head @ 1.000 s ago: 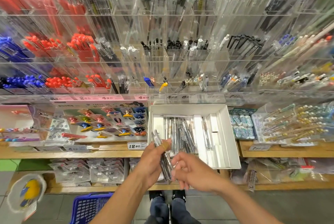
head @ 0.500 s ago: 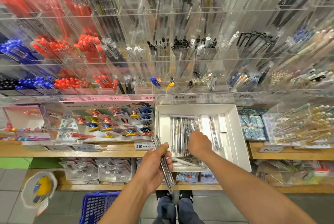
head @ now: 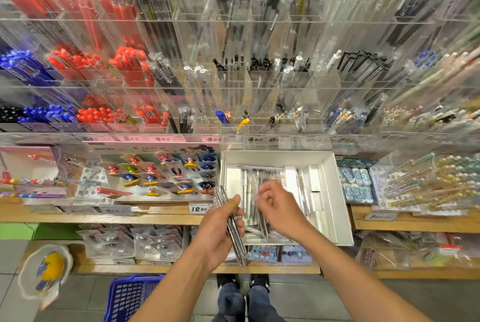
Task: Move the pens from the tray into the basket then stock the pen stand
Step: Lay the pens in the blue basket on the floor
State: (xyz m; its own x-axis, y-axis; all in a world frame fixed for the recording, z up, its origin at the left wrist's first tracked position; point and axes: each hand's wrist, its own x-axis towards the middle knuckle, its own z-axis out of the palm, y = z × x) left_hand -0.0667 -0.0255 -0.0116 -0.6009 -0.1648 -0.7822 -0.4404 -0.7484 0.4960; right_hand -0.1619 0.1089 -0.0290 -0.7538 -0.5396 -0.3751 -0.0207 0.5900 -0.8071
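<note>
The left hand is wrapped around a bundle of wrapped pens, thumb pressed across the top of the bundle and fingers curled underneath. The bundle runs from about 11 o'clock to 5 o'clock through the fist, its upper ends poking out past the thumb and its lower ends hanging below the palm, over the front edge of the lower shelf.

Just to the 3 o'clock side of that hand, the right hand hovers over the white tray, fingers bent inward and thumb drawn toward them. A few clear-sleeved pens hang from under those fingers and point down toward 6 o'clock, so the hand appears to pinch them, though motion blur keeps the exact contact unclear. The two hands are near one another but apart, with the tray's left wall showing between them.

More loose pens lie lengthwise in the tray's middle compartment, at 12 o'clock from the right hand; a thinner group lies in the narrow compartment at its 2 o'clock. The tray sits on the wooden upper shelf, below the clear acrylic pen stand, which fills the upper half of the view with red, blue, black and white pens.

The blue basket stands on the floor at 7 o'clock from the left hand, well apart from both hands.
</note>
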